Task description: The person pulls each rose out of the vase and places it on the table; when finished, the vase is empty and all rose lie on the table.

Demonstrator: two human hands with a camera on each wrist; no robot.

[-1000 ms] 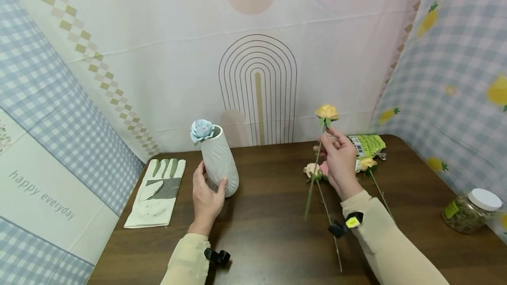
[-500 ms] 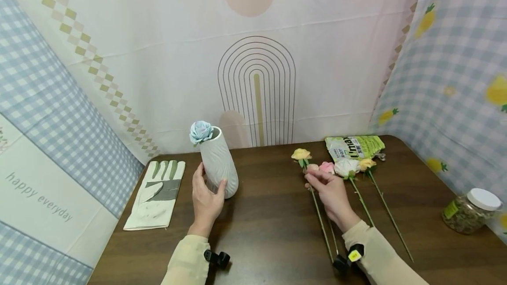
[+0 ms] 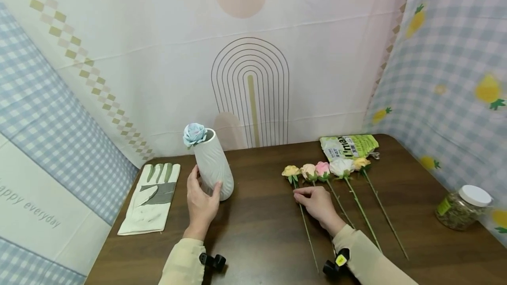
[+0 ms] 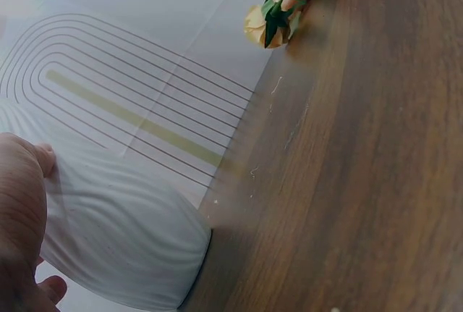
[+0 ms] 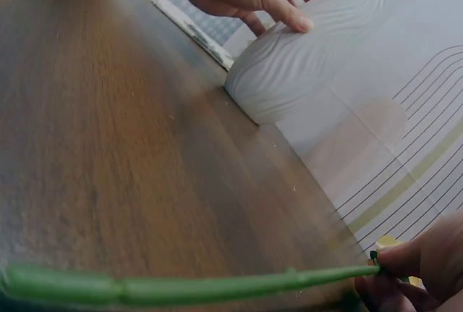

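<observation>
My left hand grips the lower part of a white ribbed vase, thumb at its right side. The vase stands on the table, and a light blue rose leans out over its rim to the left. My right hand pinches the green stem of a yellow rose just below its bloom. That stem points toward me, close over the tabletop. In the right wrist view the green stem runs from the fingertips across the bottom.
Right of the yellow rose lie a peach rose, a pink rose, a white rose and another yellow rose. Behind them is a green packet. A lidded jar stands far right, a work glove far left.
My right hand has brought the yellow rose down from upright in the air to the left end of the flower row. My left hand stays on the vase.
</observation>
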